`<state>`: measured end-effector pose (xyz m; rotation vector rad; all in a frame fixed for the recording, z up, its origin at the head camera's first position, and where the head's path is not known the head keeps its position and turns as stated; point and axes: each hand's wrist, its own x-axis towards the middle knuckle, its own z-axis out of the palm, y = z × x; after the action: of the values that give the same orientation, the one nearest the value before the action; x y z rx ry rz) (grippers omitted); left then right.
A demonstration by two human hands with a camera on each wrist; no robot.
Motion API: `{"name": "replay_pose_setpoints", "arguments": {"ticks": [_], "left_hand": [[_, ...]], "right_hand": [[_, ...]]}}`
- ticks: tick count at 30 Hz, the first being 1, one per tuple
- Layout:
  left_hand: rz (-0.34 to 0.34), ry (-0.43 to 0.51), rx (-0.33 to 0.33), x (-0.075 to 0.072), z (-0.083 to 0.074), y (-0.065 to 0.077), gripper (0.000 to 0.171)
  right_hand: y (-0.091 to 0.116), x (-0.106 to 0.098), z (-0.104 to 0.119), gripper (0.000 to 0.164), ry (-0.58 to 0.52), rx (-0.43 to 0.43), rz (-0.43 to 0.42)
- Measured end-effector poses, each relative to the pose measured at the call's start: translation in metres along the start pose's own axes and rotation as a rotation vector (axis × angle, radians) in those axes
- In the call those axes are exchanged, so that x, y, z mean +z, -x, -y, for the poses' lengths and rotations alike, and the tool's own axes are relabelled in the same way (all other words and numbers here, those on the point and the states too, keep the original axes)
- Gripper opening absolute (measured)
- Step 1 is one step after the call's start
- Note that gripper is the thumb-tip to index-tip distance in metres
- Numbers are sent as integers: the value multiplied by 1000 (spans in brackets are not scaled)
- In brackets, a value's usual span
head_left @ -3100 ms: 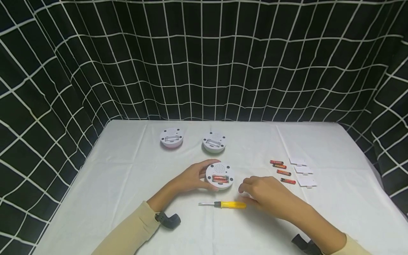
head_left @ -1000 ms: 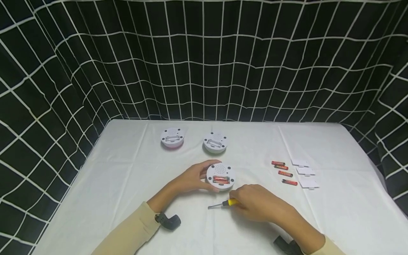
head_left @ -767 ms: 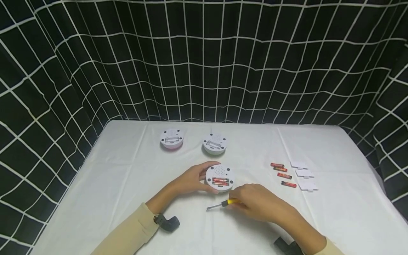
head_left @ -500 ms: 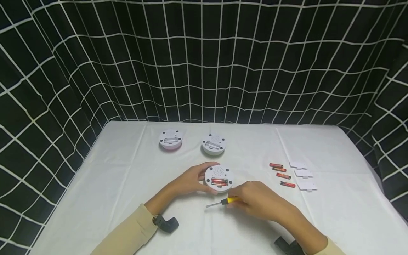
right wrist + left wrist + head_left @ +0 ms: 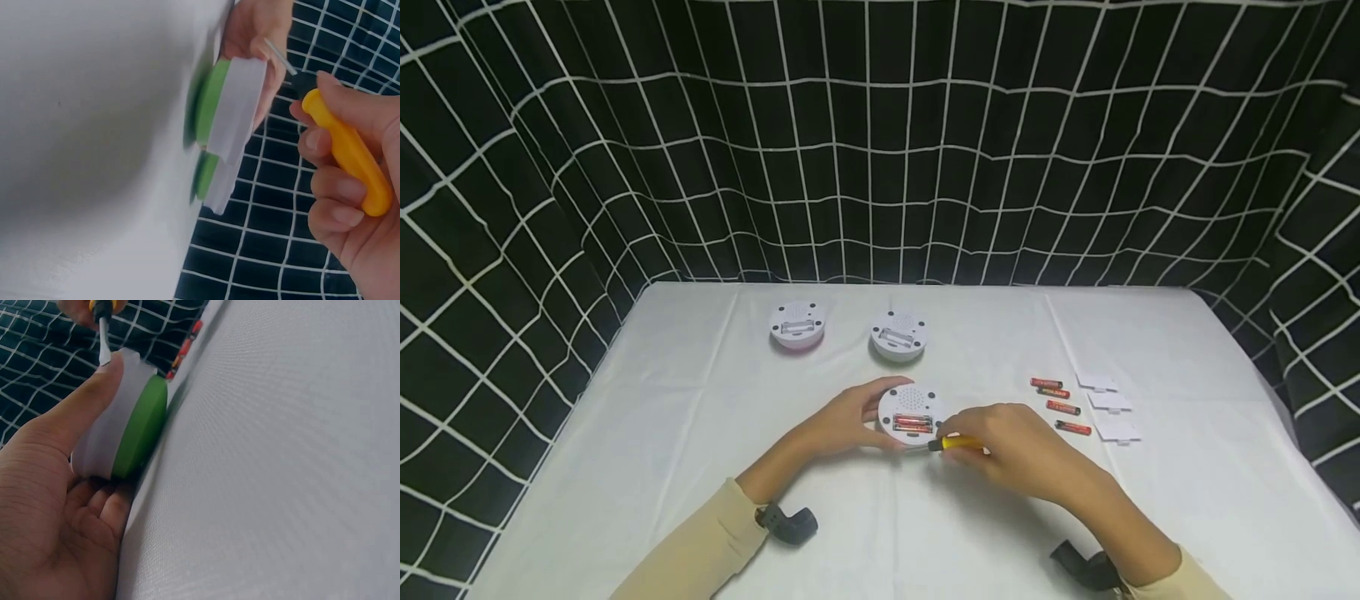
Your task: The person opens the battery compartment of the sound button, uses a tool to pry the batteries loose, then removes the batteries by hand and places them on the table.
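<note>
My left hand (image 5: 850, 421) grips the left side of a round white battery device (image 5: 912, 398), its thumb at the near edge. The device's uncovered compartment faces up, with two red batteries (image 5: 913, 423) side by side in it. In the left wrist view its lower part is a green band (image 5: 142, 428). My right hand (image 5: 1011, 442) holds a screwdriver (image 5: 958, 443) by its yellow handle, fingers wrapped round it in the right wrist view. The flat metal blade (image 5: 279, 56) points left, along the device's near edge and close to my left thumb.
Behind stand two similar round devices, one pink-based (image 5: 797, 325) and one green-based (image 5: 898, 337), compartments uncovered. Several loose red batteries (image 5: 1063, 407) lie at the right, beside three white covers (image 5: 1117, 429). White cloth (image 5: 760, 533) covers the table; a black grid-patterned curtain (image 5: 880, 125) hangs behind.
The screwdriver lay on the cloth at first; my right hand has taken it up and brought it forward to the device's near edge. My left hand keeps its grip on the device.
</note>
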<state>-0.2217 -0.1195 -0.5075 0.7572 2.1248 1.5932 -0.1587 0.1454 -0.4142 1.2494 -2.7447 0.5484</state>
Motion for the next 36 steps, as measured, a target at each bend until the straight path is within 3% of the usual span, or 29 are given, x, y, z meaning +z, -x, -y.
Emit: {"name": "replay_pose_setpoints", "arguments": {"ticks": [22, 29, 36], "left_hand": [[-11, -2, 5, -2, -3, -1, 95], [-6, 7, 0, -1, -3, -1, 95], [0, 6, 0, -1, -1, -1, 95]], "right_hand": [[0, -21, -5, 15, 39, 71, -91], [2, -23, -5, 14, 37, 109, -81], [3, -22, -7, 11, 49, 95, -89]]}}
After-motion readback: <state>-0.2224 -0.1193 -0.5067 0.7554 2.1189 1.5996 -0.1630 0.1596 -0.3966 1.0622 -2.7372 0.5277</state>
